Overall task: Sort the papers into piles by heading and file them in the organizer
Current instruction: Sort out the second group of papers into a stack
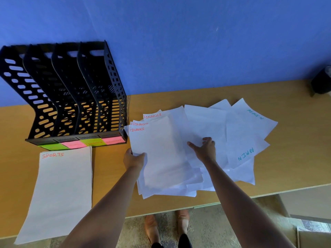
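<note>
A black four-slot organizer point(71, 97) stands at the back left of the wooden desk, with green and pink sticky labels point(81, 144) along its front. A neat pile headed SPORTS point(60, 190) lies in front of it. In the middle, white sheets headed FINANCE point(161, 151) overlap loosely, and my left hand point(133, 159) pinches their left edge. My right hand point(205, 149) rests fingers-down on the spread sheets beside them. Sheets headed ADMIN point(249, 126) fan out to the right, turned at angles.
The desk's front edge point(232, 198) runs just below the loose papers. A dark object point(321, 83) sits at the back right corner. A blue wall rises behind the desk. Two feet in brown shoes show on the carpet below.
</note>
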Demonstrator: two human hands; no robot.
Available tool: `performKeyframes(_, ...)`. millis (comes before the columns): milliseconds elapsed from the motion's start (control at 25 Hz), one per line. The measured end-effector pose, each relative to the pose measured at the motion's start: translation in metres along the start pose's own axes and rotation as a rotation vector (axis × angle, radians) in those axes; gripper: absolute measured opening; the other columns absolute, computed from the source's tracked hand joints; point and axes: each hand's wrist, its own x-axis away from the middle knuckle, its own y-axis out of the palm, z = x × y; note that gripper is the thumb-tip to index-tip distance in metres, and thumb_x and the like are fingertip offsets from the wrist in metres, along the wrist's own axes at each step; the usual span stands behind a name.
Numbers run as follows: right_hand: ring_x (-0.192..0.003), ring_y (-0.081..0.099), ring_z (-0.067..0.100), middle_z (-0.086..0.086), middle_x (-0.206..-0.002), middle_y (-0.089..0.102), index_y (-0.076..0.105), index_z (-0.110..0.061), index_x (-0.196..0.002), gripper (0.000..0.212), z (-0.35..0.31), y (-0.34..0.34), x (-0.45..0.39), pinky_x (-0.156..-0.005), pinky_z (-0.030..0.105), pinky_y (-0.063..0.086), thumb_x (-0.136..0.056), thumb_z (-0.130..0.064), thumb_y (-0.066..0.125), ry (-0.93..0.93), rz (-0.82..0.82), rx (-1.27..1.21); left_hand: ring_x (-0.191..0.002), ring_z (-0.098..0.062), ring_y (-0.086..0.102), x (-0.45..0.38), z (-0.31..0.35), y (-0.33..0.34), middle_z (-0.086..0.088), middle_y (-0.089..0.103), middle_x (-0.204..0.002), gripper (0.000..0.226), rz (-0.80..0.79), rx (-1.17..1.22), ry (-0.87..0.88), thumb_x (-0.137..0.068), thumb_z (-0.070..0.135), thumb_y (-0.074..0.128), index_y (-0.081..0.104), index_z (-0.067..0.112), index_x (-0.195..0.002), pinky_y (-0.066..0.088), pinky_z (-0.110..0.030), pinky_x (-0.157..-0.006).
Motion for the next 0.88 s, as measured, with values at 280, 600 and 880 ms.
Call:
performKeyframes(280, -0.098, 0.066, 0.028, 0.009, -0.107, 0.073, 0.070, -0.012, -0.102, 0.024, -0.017, 0.006, -0.013, -0.072, 0.026, 0.045, -0.087, -0.031, 0.073, 0.037, -0.040, -0.051, -0.107, -0.033, 0.065, 0.001, 0.002, 0.000, -0.014, 0.069, -0.116, 0.037, -0.001, 0.006, 0.017, -0.079, 0.006, 0.077, 0.064, 0.004, -0.114, 0.049, -0.033, -0.078)
performKeyframes(600, -0.085, 0.062, 0.023, 0.010, -0.101, 0.074, 0.067, -0.013, -0.102, 0.012, -0.009, -0.046, -0.028, -0.074, 0.024, 0.042, -0.098, -0.020, 0.058, -0.116, 0.378, -0.363, -0.106, -0.032, 0.065, -0.003, 0.004, 0.000, -0.014, 0.070, -0.116, 0.037, -0.025, 0.012, 0.015, -0.080, 0.006, 0.076, 0.064, 0.004, -0.115, 0.049, -0.031, -0.077)
performKeyframes(880, -0.089, 0.063, 0.018, 0.012, -0.101, 0.074, 0.072, -0.009, -0.105, 0.024, 0.016, -0.088, -0.045, -0.080, 0.026, 0.047, -0.095, -0.025, 0.058, 0.016, 0.632, -0.564, -0.106, -0.030, 0.064, -0.005, 0.009, 0.003, -0.013, 0.070, -0.116, 0.036, -0.053, 0.005, 0.004, -0.081, 0.006, 0.075, 0.065, 0.005, -0.115, 0.048, -0.031, -0.076)
